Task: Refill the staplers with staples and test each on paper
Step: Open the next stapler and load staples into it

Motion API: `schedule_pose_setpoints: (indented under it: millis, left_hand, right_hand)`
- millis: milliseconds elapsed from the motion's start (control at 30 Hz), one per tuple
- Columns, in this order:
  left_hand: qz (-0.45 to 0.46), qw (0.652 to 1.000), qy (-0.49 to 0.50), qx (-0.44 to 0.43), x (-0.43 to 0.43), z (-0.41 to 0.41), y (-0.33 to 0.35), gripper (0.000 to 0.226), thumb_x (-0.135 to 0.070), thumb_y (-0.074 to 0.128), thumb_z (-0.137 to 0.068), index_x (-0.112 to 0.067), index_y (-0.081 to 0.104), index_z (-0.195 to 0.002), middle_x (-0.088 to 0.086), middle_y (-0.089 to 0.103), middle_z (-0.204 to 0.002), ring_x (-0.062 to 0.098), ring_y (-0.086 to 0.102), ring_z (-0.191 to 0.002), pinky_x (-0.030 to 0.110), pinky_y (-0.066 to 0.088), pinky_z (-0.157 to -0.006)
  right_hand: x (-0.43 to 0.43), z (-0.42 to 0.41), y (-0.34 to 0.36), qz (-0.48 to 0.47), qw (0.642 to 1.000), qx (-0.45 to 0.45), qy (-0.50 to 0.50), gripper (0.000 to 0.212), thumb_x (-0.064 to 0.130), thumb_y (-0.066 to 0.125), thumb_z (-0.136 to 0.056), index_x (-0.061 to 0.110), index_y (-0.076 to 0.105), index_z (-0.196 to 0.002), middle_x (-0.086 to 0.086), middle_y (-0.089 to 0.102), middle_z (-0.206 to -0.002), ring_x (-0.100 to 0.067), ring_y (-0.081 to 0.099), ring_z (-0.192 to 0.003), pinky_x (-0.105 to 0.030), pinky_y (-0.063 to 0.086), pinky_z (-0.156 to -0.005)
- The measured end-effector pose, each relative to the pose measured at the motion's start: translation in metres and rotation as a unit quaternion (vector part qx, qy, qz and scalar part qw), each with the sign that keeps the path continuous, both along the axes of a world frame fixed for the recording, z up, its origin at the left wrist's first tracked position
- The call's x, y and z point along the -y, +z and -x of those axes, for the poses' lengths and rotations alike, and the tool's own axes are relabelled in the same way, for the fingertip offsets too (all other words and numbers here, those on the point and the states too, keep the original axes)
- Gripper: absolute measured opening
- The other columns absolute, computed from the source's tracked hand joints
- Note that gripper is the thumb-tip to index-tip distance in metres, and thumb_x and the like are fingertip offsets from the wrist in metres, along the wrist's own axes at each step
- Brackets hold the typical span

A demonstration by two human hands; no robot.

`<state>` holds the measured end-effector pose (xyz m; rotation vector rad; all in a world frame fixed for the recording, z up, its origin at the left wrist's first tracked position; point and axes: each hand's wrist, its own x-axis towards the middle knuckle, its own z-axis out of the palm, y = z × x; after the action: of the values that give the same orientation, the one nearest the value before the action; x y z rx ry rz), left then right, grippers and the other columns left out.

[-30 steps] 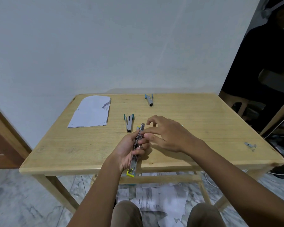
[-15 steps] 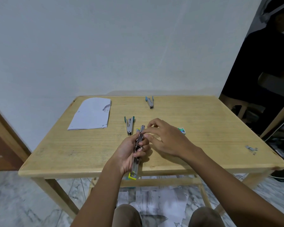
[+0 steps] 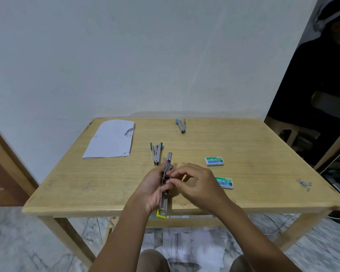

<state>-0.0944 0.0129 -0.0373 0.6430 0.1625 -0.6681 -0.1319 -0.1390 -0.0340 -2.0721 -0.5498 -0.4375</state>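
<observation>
Head view, looking down over the wooden bench (image 3: 106, 185), which stands against a pale wall.

Left hand (image 3: 152, 188) is closed around the yellow stapler (image 3: 165, 185), gripping it at mid-length. The stapler is swung fully open and held lengthwise, pointing away from me, metal channel facing up; its yellow end (image 3: 161, 214) hangs just past the near bench edge, the far metal tip sits over the bench top.

Right hand (image 3: 197, 185) is beside it on the right, fingers curled, thumb and forefinger pinched together right at the stapler's channel. I see a small glint at the fingertips (image 3: 172, 176), but I cannot tell whether it is a staple strip or part of the stapler.

Other items on the bench:
- Teal stapler (image 3: 156, 153), splayed open, lying just beyond the left hand, near the held stapler's far tip.
- Blue stapler (image 3: 181, 125), also open, further back near the wall edge.
- Folded stack of paper (image 3: 110, 139) at back left, well apart from the hands.
- Two green staple boxes: far box (image 3: 214, 161) to the right of the held stapler, near box (image 3: 225, 183) just beside the right hand's knuckles, partly hidden by it.
- Small grey metal bits (image 3: 303, 184) near the right bench edge; too blurred to identify.

Loose printed sheets (image 3: 192, 246) lie on the marble floor under the bench, between my knees.
</observation>
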Motion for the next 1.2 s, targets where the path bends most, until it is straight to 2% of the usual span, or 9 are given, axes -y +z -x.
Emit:
schedule_pose_setpoints:
  millis: [167,333,467,600,767,867,1033,1100,1200]
  left_hand:
    - [-0.029,0.999,0.002,0.032,0.0,0.002,0.003,0.048,-0.034,0.04,-0.104,-0.002,0.059,-0.073,0.007,0.039,-0.05,0.008,0.03,-0.025,0.015,0.028,-0.025]
    - [-0.029,0.999,-0.002,0.034,0.0,-0.001,-0.001,0.063,-0.037,0.037,-0.104,0.001,0.074,-0.07,0.007,0.039,-0.051,0.008,0.031,-0.025,0.013,0.025,-0.026]
    - [-0.032,0.999,-0.011,0.033,-0.001,0.0,-0.001,0.053,-0.039,0.038,-0.104,-0.004,0.068,-0.077,0.007,0.039,-0.05,0.008,0.031,-0.025,0.014,0.018,-0.039]
    - [-0.031,0.999,-0.003,0.013,0.001,0.001,0.002,0.045,-0.035,0.039,-0.105,-0.001,0.059,-0.084,0.009,0.038,-0.049,0.009,0.03,-0.024,0.014,0.027,-0.024]
    - [-0.039,0.999,0.008,0.021,0.0,0.001,0.001,0.04,-0.034,0.039,-0.105,-0.001,0.058,-0.089,0.01,0.04,-0.05,0.009,0.033,-0.025,0.016,0.029,-0.024]
    - [-0.037,0.999,0.014,0.023,0.001,0.0,-0.001,0.038,-0.033,0.04,-0.105,-0.002,0.057,-0.091,0.01,0.042,-0.049,0.009,0.034,-0.025,0.016,0.028,-0.024]
    - [-0.029,0.998,-0.025,0.039,0.0,0.002,-0.001,0.046,-0.039,0.034,-0.105,-0.004,0.058,-0.086,0.007,0.037,-0.052,0.008,0.03,-0.027,0.016,0.03,-0.031]
    - [-0.028,0.999,-0.026,0.035,0.0,0.003,0.002,0.05,-0.04,0.033,-0.106,-0.003,0.057,-0.081,0.007,0.038,-0.055,0.009,0.033,-0.028,0.016,0.034,-0.033]
    - [-0.023,1.0,0.004,0.004,0.001,0.003,0.003,0.045,-0.038,0.037,-0.105,-0.006,0.057,-0.081,0.011,0.05,-0.069,0.019,0.054,-0.043,0.026,0.053,-0.043]
  right_hand:
    - [-0.008,-0.003,-0.001,0.036,0.995,0.072,-0.059,0.011,0.015,0.072,-0.087,0.016,0.075,-0.098,0.007,0.07,-0.089,-0.001,0.063,-0.083,-0.021,0.051,-0.076]
    - [-0.017,-0.01,0.006,0.086,0.986,0.074,-0.124,0.01,0.019,0.066,-0.089,0.016,0.073,-0.095,0.005,0.067,-0.087,-0.008,0.061,-0.08,-0.027,0.05,-0.071]
    - [-0.022,-0.017,0.014,0.131,0.982,0.031,-0.135,0.016,0.025,0.061,-0.092,0.018,0.074,-0.098,0.003,0.066,-0.09,-0.012,0.06,-0.082,-0.028,0.048,-0.071]
    - [-0.024,-0.022,0.016,0.165,0.978,-0.023,-0.123,0.024,0.03,0.054,-0.096,0.019,0.075,-0.102,0.002,0.063,-0.092,-0.013,0.057,-0.085,-0.032,0.049,-0.074]
    - [-0.026,-0.021,0.016,0.211,0.969,-0.011,-0.124,0.028,0.03,0.05,-0.099,0.017,0.075,-0.1,0.001,0.057,-0.088,-0.014,0.051,-0.084,-0.028,0.042,-0.068]
    - [-0.026,-0.021,0.018,0.239,0.964,-0.009,-0.118,0.03,0.03,0.049,-0.099,0.016,0.075,-0.106,-0.001,0.059,-0.092,-0.016,0.053,-0.088,-0.032,0.046,-0.071]
    - [-0.019,-0.015,0.02,0.176,0.972,-0.016,-0.157,0.028,0.033,0.049,-0.099,0.024,0.071,-0.116,0.007,0.061,-0.1,-0.009,0.055,-0.086,-0.028,0.047,-0.072]
    - [-0.016,-0.003,0.017,0.132,0.978,0.005,-0.164,0.023,0.034,0.054,-0.097,0.026,0.071,-0.111,0.009,0.061,-0.095,-0.006,0.054,-0.081,-0.026,0.046,-0.069]
    - [-0.012,0.016,0.011,0.124,0.991,-0.029,-0.043,0.018,0.041,0.063,-0.09,0.029,0.069,-0.102,0.013,0.057,-0.095,-0.005,0.056,-0.081,-0.026,0.048,-0.071]
